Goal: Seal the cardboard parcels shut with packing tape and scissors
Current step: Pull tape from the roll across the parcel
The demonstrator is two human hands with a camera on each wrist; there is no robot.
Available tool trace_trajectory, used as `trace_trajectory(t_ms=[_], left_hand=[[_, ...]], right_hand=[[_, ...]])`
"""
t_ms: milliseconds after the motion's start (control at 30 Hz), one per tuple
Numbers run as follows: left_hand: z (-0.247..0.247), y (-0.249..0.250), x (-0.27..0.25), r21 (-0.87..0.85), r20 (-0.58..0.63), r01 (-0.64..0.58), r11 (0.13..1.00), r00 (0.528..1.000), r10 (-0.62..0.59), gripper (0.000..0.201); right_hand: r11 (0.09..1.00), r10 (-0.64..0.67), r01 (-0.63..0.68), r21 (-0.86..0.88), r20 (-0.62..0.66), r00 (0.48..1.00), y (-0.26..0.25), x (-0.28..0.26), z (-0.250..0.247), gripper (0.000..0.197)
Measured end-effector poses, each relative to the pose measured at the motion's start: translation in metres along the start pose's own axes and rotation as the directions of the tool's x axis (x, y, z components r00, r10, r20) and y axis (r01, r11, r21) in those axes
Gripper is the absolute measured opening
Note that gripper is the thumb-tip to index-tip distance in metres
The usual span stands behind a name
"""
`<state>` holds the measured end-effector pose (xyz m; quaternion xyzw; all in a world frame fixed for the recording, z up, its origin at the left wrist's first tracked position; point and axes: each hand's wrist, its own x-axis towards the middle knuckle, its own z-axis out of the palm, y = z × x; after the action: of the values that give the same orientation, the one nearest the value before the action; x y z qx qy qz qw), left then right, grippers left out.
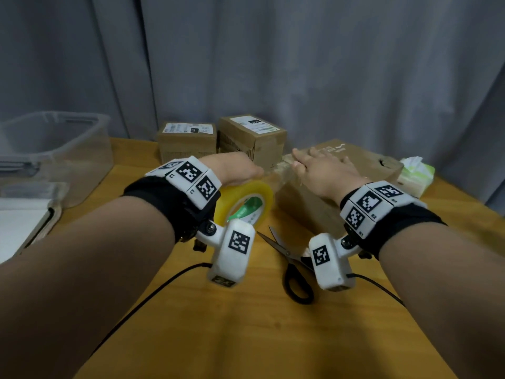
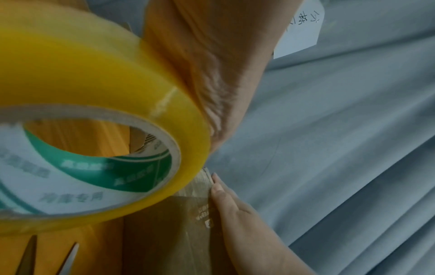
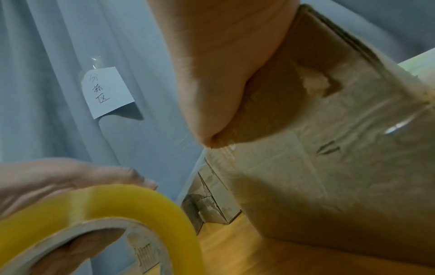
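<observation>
Parcel (image 1: pixel 338 187) long axis runs left-right; right hand (image 1: pixel 319 170) flat on top; left hand (image 1: pixel 235 168) grips tape roll (image 1: pixel 246 203).

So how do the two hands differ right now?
The left hand grips the tape roll, fingers curled through its core; the right hand lies flat, fingers straight, pressing tape onto the big box. Both wear marker-covered wrist cameras.
</observation>
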<state>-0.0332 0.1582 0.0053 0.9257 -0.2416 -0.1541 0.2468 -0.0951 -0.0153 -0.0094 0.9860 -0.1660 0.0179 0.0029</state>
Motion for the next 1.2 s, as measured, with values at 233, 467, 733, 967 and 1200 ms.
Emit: trace_trajectory(t_ms=[233, 467, 733, 967, 1200], left_hand=[[-0.006, 0.006, 0.003, 0.081, 0.057, -0.02, 0.997, 0.998, 0.016, 0.03], [-0.005, 0.0, 0.015, 0.004, -0.033, -0.058, 0.998, 0.998, 0.058, 0.033], [0.002, -0.004, 0.02, -0.094, -0.15, -0.214, 0.972, 0.968, 0.199, 0.037], [0.017, -0.015, 0.016, -0.236, -0.255, -0.247, 0.94, 0.949, 0.185, 0.032], [0.021, -0.01, 0.011, -0.208, -0.3, -0.241, 0.948, 0.938, 0.172, 0.035]], right_hand=[[0.995, 0.057, -0.062, -0.076, -0.066, 0.996, -0.019, 0.005, -0.006, 0.064], [0.977, 0.096, -0.113, -0.181, -0.099, 0.99, -0.034, 0.013, 0.001, 0.056], [0.934, 0.08, -0.105, -0.342, -0.088, 0.993, -0.036, 0.011, 0.006, 0.06], [0.971, 0.097, -0.115, -0.209, -0.096, 0.991, -0.034, 0.017, 0.012, 0.057], [0.992, -0.046, 0.075, 0.104, -0.251, 0.967, -0.018, 0.01, 0.0, 0.042]])
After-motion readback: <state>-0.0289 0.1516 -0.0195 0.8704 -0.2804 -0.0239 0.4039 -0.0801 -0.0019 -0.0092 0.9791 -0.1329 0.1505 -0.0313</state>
